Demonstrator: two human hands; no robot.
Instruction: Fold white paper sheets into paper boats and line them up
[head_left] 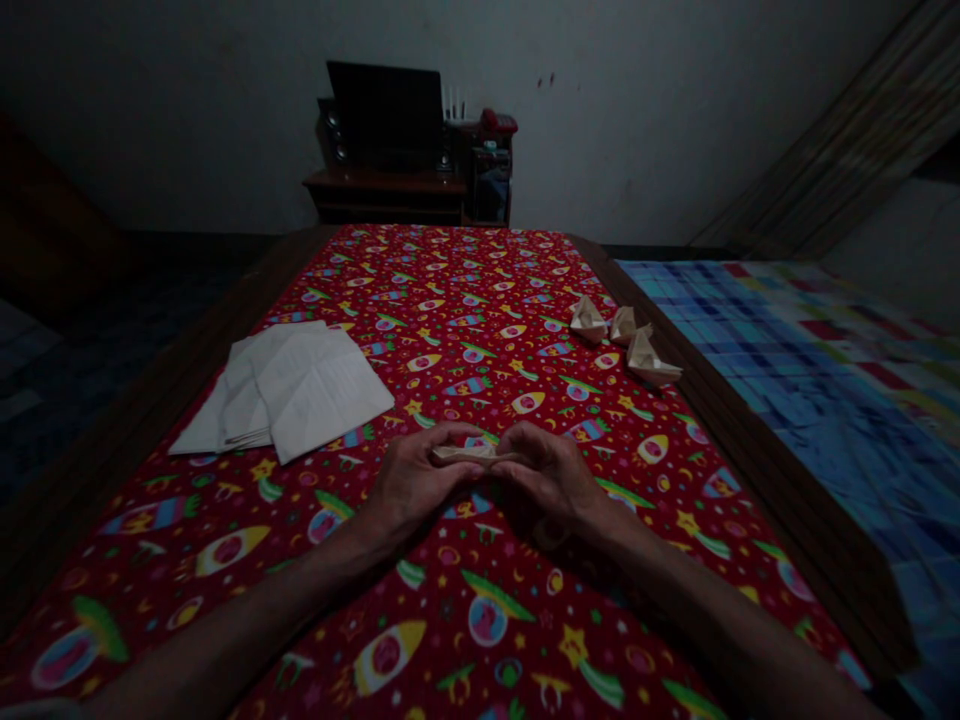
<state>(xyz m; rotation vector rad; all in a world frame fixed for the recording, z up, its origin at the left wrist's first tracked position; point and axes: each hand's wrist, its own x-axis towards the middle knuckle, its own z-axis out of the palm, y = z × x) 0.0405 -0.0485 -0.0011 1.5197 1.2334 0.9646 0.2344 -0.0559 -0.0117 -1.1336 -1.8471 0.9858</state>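
Observation:
A small folded paper (472, 454), pale tan and narrow, is pinched at both ends just above the red patterned cloth (480, 610). My left hand (420, 468) grips its left end between thumb and curled fingers. At the right end, my right hand (551, 465) holds it the same way. The fingers cover part of the paper, so its full shape is hidden. Several folded paper boats (651, 362) sit on the cloth to the right, beyond my right hand. A fanned stack of pale creased paper sheets (322, 385) lies to the left, beyond my left hand.
Dark wooden edges (780, 510) border the cloth on both sides. A bed with a blue checked cover (750, 340) stands to the right. At the far wall, a desk (386, 183) carries a dark monitor (386, 115), speakers and a red telephone (498, 122). The room is dim.

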